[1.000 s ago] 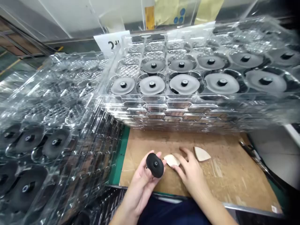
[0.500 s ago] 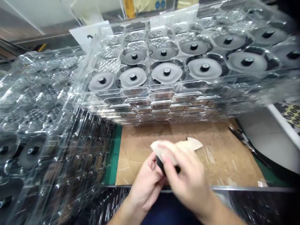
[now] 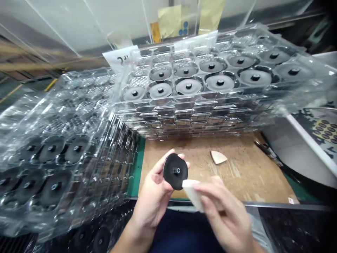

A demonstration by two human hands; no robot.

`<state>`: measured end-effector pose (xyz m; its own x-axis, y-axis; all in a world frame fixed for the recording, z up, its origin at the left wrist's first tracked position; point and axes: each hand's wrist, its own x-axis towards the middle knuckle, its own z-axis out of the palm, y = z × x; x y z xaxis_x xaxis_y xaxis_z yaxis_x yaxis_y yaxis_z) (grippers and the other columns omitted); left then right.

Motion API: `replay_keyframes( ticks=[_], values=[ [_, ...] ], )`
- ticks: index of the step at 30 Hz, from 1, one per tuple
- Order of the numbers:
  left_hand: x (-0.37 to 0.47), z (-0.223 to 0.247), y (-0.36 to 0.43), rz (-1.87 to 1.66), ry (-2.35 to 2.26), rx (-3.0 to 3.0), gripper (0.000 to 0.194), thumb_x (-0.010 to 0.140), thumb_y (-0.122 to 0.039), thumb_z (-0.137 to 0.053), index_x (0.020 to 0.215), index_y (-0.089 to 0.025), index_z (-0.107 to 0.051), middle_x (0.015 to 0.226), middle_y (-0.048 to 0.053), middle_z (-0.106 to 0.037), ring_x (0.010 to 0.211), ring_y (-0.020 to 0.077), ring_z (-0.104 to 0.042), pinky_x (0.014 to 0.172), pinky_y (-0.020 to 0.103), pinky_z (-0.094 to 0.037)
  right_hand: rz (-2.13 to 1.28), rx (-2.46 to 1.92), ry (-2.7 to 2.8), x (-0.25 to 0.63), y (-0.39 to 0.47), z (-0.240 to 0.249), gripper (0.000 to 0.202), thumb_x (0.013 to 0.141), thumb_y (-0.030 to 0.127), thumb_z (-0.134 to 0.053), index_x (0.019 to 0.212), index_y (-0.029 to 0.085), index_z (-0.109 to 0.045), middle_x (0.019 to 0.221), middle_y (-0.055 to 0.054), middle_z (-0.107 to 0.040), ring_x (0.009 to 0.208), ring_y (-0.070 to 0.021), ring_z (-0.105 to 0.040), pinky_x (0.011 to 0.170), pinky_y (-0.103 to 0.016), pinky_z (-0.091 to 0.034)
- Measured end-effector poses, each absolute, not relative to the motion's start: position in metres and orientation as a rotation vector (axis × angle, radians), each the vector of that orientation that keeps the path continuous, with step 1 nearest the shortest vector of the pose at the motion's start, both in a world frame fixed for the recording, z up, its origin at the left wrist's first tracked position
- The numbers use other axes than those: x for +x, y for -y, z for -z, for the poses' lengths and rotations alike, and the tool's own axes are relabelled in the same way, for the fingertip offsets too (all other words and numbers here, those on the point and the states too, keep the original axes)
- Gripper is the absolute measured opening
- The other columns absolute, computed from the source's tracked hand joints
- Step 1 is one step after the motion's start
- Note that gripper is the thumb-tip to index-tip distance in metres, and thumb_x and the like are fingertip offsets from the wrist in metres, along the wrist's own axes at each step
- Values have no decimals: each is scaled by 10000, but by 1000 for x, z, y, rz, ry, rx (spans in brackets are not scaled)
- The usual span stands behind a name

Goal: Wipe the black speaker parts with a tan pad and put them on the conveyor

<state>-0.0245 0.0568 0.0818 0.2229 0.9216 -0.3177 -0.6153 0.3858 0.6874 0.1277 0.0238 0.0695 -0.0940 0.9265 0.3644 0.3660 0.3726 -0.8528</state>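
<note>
My left hand (image 3: 155,189) is closed around the edge of a round black disc (image 3: 172,175) with a small raised hub at its centre. The disc's hub side faces up toward me. Between the thumb and fingers of my right hand (image 3: 226,211) is a white wedge-shaped pad (image 3: 193,193), its tip at the disc's lower right edge; whether it touches I cannot tell. Another cream wedge-shaped pad (image 3: 218,157) lies on the brown cardboard sheet (image 3: 195,149) beyond my right hand.
A stack of clear plastic trays (image 3: 184,109) holding several grey discs stands behind the cardboard. More clear trays (image 3: 86,154) with dark discs rise at the left. A black-handled tool (image 3: 267,153) lies at the right, beside a white-edged bin (image 3: 313,140).
The disc has turned so its hub side shows, and my right hand has drawn the pad down and right from over it. The camera view has also shifted.
</note>
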Motion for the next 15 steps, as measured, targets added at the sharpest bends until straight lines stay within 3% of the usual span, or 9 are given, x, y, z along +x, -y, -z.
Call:
replay_keyframes(
  ticks=[4,7,12,15],
  values=[
    [-24,-75,-46,-1127,-843,406,605,631,-365,-713,1187,-217,-523,1269,114,-536,1096,274,-548,907,304,-458,-1138,-1625,1277,160,-3,-23,241,848,372,-493,1008,234,-611,979,-14,-662,860,-162,-626,704,-225,-496],
    [-18,-72,-39,-1083,-826,388,618,618,-369,-722,1186,-229,-525,1275,111,-530,1090,280,-551,894,303,-463,-1184,-1694,1179,179,-7,-20,313,836,438,-487,1027,220,-605,1018,-29,-655,909,-184,-616,737,-243,-496],
    [-9,-76,-30,-1024,-762,388,616,634,-328,-728,1205,-247,-511,1264,101,-537,1104,268,-539,904,312,-454,-838,-1569,1309,162,-20,-77,265,846,333,-507,1101,284,-565,1075,11,-620,909,-147,-595,767,-230,-472],
    [-9,-78,-26,-980,-770,367,529,655,-300,-719,1155,-230,-559,1142,87,-619,1075,237,-558,909,299,-447,-588,-1239,1608,134,-20,-103,341,834,163,-496,1168,229,-513,1056,-29,-618,907,-158,-572,798,-288,-449]
  ],
)
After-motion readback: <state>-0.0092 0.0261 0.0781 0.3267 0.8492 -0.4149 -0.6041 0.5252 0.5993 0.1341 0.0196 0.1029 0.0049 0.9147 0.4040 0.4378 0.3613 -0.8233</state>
